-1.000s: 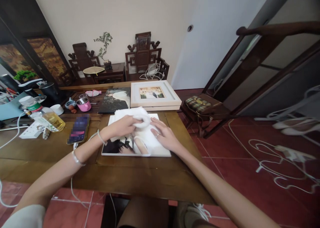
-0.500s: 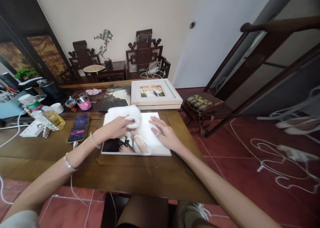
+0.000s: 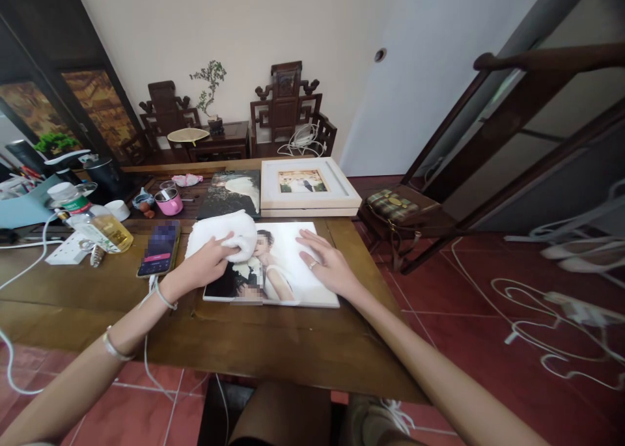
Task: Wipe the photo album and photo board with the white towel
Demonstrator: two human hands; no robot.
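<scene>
A photo panel [image 3: 278, 273] with a portrait print lies flat on the wooden table [image 3: 273, 338] in front of me. My left hand [image 3: 208, 264] grips a bunched white cloth [image 3: 222, 231] over the panel's upper left part, and the cloth hides that corner. On the panel's right side rests my right hand [image 3: 329, 264], fingers spread flat on its white area, with a ring on one finger. Behind the panel are a dark photo print [image 3: 229, 195] and a light wood picture frame [image 3: 312, 208] with a small photo in it.
Left of the panel lie a phone [image 3: 159, 254] on a cable, a power strip [image 3: 68, 247] and a tilted bottle [image 3: 105, 231] of yellow liquid. Farther back stands a pink cup [image 3: 168, 202]. A plaid bag [image 3: 395, 202] sits on a chair at the right. White cables [image 3: 537, 332] trail across the floor.
My left hand has moved the cloth leftward across the panel, uncovering more of the portrait. My right hand stays on the panel. The whole view has shifted slightly.
</scene>
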